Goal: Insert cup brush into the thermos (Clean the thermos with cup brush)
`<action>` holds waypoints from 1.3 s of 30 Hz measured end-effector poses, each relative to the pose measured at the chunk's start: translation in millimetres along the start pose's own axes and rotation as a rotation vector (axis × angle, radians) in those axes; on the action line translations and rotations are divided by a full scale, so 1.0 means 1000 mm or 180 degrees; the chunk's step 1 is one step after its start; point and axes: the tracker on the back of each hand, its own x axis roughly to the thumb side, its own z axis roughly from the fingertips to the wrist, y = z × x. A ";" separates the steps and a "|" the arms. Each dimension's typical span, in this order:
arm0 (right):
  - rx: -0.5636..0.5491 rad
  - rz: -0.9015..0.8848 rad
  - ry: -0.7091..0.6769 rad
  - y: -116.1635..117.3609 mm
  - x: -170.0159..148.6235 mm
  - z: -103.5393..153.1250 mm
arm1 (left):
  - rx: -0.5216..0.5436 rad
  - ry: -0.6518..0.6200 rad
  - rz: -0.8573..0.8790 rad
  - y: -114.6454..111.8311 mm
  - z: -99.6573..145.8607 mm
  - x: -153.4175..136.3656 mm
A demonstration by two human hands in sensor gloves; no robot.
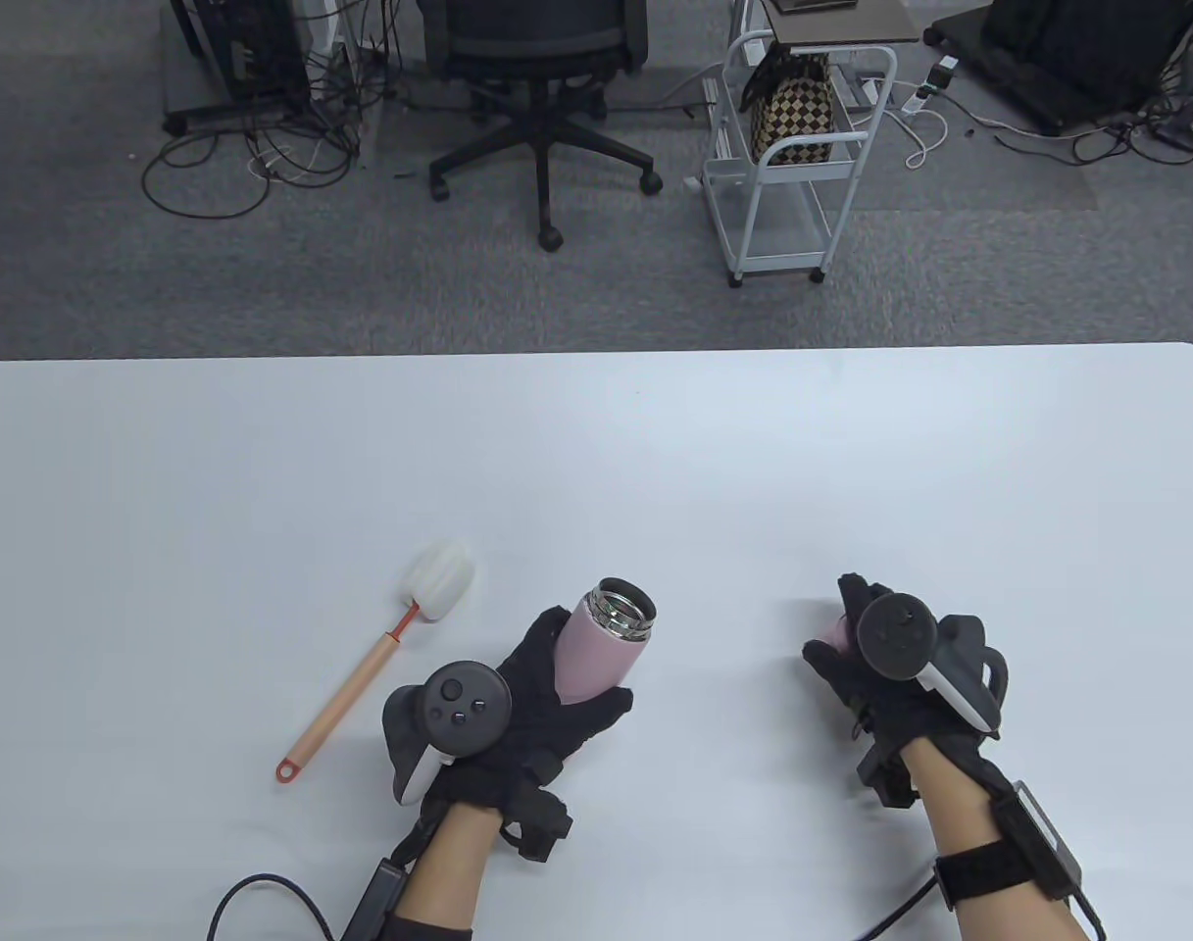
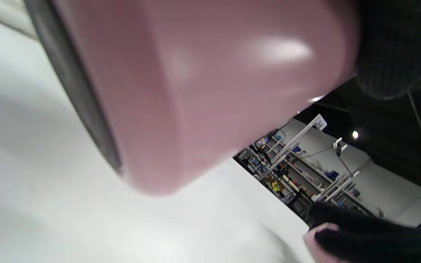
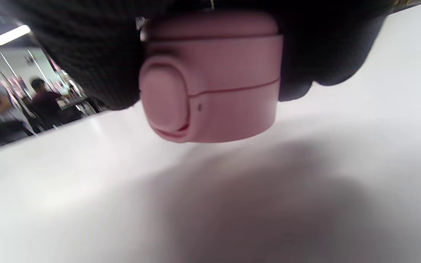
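Observation:
My left hand (image 1: 547,701) grips the pink thermos (image 1: 604,647) around its body and holds it tilted, its open steel mouth (image 1: 625,608) pointing up and away. In the left wrist view the thermos base (image 2: 181,91) fills the frame just above the table. My right hand (image 1: 866,652) holds the pink thermos lid (image 3: 214,84) from above, a little over the table; in the table view only a sliver of the lid (image 1: 837,632) shows. The cup brush (image 1: 380,657), with a white sponge head (image 1: 441,580) and an orange handle, lies on the table left of my left hand, untouched.
The white table (image 1: 753,461) ends at a far edge with a rounded right corner. Beyond it on the carpet stand an office chair (image 1: 537,59) and a white rolling cart (image 1: 802,147). Glove cables trail off the table's near edge.

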 end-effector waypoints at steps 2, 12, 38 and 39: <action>-0.0188 -0.0358 -0.0100 -0.004 0.004 0.005 | -0.0113 0.0027 -0.0114 -0.004 -0.001 0.001; -0.0266 -0.1929 -0.0731 -0.005 0.027 0.019 | -0.0762 -0.0040 -0.0436 -0.022 -0.007 0.005; 0.0210 -0.2108 -0.0844 0.023 0.062 0.037 | -0.0943 -0.0370 -0.0977 -0.039 -0.002 0.031; 0.0178 -0.2089 -0.0775 0.023 0.063 0.038 | -0.0922 -0.0373 -0.1008 -0.039 -0.001 0.032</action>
